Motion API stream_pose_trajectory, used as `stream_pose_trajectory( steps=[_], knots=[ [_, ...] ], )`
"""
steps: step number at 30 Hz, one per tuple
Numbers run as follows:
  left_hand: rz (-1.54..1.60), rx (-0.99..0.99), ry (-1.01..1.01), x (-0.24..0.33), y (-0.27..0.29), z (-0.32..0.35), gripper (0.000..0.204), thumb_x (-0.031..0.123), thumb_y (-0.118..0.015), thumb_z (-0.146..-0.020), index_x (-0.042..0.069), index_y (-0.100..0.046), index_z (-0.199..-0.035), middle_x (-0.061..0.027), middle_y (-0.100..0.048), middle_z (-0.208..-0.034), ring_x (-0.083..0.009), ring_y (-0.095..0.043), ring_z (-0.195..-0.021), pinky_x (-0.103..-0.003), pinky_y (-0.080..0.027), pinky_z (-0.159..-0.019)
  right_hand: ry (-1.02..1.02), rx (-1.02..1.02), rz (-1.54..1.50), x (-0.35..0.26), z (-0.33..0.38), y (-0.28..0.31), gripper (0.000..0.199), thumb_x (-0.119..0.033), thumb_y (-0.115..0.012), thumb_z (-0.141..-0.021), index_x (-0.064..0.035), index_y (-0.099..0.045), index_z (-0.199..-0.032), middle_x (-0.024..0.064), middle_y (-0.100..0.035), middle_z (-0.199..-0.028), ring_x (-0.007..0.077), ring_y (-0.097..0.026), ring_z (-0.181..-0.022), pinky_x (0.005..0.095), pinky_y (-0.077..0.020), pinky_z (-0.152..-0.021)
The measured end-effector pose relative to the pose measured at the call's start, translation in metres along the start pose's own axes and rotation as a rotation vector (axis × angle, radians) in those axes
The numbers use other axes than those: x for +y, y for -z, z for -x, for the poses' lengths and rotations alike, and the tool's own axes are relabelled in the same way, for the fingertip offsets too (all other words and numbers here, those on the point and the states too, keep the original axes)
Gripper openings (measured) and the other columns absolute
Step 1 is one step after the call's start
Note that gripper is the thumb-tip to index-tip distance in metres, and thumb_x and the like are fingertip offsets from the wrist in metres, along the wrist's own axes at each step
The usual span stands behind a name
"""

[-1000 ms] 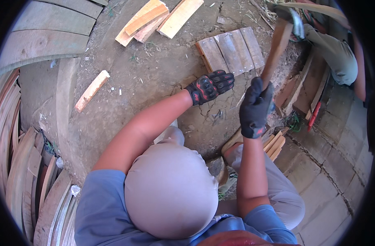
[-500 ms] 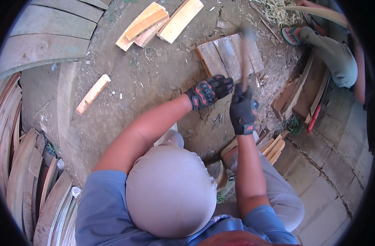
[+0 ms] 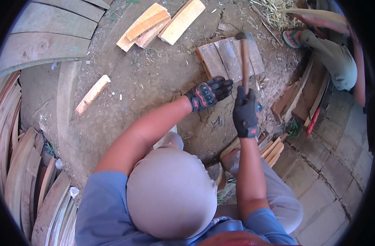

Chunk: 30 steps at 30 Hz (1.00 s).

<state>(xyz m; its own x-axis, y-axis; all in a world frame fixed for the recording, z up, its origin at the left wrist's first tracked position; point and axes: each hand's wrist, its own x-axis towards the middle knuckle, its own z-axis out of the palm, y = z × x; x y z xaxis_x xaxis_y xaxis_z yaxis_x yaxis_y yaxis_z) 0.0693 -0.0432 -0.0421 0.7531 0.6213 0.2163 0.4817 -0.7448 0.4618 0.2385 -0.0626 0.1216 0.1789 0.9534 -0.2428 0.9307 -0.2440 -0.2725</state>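
My right hand [image 3: 245,116], in a black glove with red marks, is closed round the wooden handle of a hammer [image 3: 245,61]. The hammer's dark head is over the far side of a small panel of joined boards [image 3: 222,55] lying on the dirt. My left hand [image 3: 210,92], gloved alike, rests at the panel's near edge, its fingers stretched out side by side. Whether its fingertips pinch anything small cannot be made out. A few thin nails [image 3: 219,121] seem to lie on the ground just below the left hand.
Pale wood offcuts [image 3: 148,26] lie beyond the panel, and a single one [image 3: 93,95] to the left. Curved boards [image 3: 27,180] are stacked at far left. Another person's leg [image 3: 333,57] and wood pieces [image 3: 296,98] are at right, beside a red-handled tool [image 3: 313,123].
The hammer, blurred before, now shows sharply above the panel. My right hand has shifted slightly right and nearer to me. The left hand stays almost still. The other person's wood piece has moved a little.
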Motion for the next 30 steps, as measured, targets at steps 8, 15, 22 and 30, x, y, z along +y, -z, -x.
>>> stream_pose_trajectory(
  steps=[8, 15, 22, 30],
  knots=[
    [-0.044, 0.026, -0.016, 0.0, -0.001, -0.003, 0.054, 0.02, -0.041, -0.104, 0.022, -0.049, -0.158, -0.0036, -0.04, -0.17, -0.0178, -0.036, -0.157, -0.042, -0.023, -0.133, -0.056, 0.177, -0.292, 0.003, -0.009, -0.005, 0.04, -0.036, -0.054, -0.109, -0.0012, -0.059, -0.13, 0.0318, -0.067, -0.104, 0.0467, -0.07, -0.092, 0.0542, -0.0542, -0.076],
    [0.037, 0.04, 0.042, 0.001, -0.007, 0.002, 0.053, 0.021, -0.04, -0.105, 0.022, -0.049, -0.158, -0.0039, -0.039, -0.17, -0.0181, -0.034, -0.158, -0.043, -0.022, -0.133, 0.009, 0.22, -0.309, -0.019, -0.01, 0.018, 0.04, -0.039, -0.054, -0.109, -0.0006, -0.06, -0.115, 0.028, -0.067, -0.09, 0.0477, -0.067, -0.078, 0.0537, -0.0506, -0.067],
    [0.004, 0.043, -0.016, 0.001, -0.002, -0.001, 0.051, 0.021, -0.04, -0.105, 0.023, -0.052, -0.155, -0.0043, -0.038, -0.171, -0.0191, -0.032, -0.159, -0.043, -0.022, -0.133, 0.323, 0.033, 0.141, 0.009, -0.012, -0.023, 0.036, -0.033, -0.054, -0.108, -0.001, -0.061, -0.123, 0.0284, -0.067, -0.094, 0.0459, -0.069, -0.082, 0.0528, -0.0526, -0.071],
    [0.045, 0.129, -0.001, -0.007, -0.019, 0.006, 0.053, 0.018, -0.043, -0.104, 0.023, -0.051, -0.156, -0.006, -0.043, -0.166, -0.0209, -0.034, -0.158, -0.045, -0.025, -0.132, 0.111, 0.215, -0.341, -0.028, -0.008, 0.029, 0.04, -0.04, -0.05, -0.112, -0.0024, -0.061, -0.121, 0.0244, -0.069, -0.097, 0.0422, -0.07, -0.091, 0.0472, -0.0519, -0.077]
  ],
)
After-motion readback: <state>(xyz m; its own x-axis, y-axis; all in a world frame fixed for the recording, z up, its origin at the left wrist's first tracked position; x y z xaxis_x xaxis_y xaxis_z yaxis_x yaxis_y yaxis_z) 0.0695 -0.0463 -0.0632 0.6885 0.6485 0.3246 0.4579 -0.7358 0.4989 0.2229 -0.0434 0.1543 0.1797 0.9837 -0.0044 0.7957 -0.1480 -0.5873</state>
